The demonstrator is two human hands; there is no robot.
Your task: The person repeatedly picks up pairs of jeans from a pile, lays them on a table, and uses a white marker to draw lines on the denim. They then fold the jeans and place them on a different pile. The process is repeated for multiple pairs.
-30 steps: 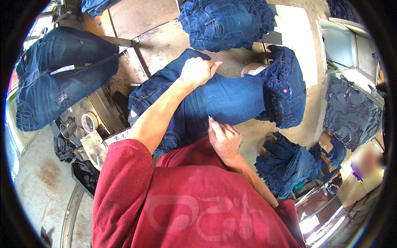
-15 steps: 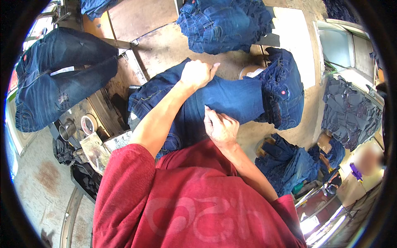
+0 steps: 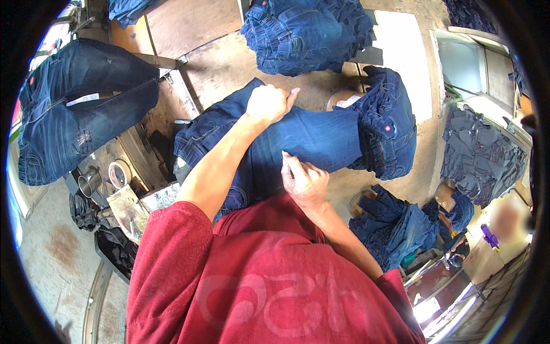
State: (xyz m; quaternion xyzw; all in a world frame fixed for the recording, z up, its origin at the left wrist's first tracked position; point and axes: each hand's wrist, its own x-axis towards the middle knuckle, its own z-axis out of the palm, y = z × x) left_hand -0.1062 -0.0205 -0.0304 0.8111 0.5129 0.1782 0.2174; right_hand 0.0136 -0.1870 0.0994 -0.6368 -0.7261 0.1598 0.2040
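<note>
Denim covers so much of the wooden bench that its full outline cannot be traced. The person's red shirt overlaps the near edge of the blue jeans, which lie across the middle directly in front, one leg running right; the left forearm hides part of their other end. Dark jeans spread at the left, well apart. The denim pile beyond is cut off by the upper edge. Bundled jeans meet the leg's right end. The left hand rests on the jeans, fingers curled underneath, so whether its grip clamps cloth cannot be told. The right hand has its index fingertip at the leg; its grip is equally unclear. A tape roll sits left.
</note>
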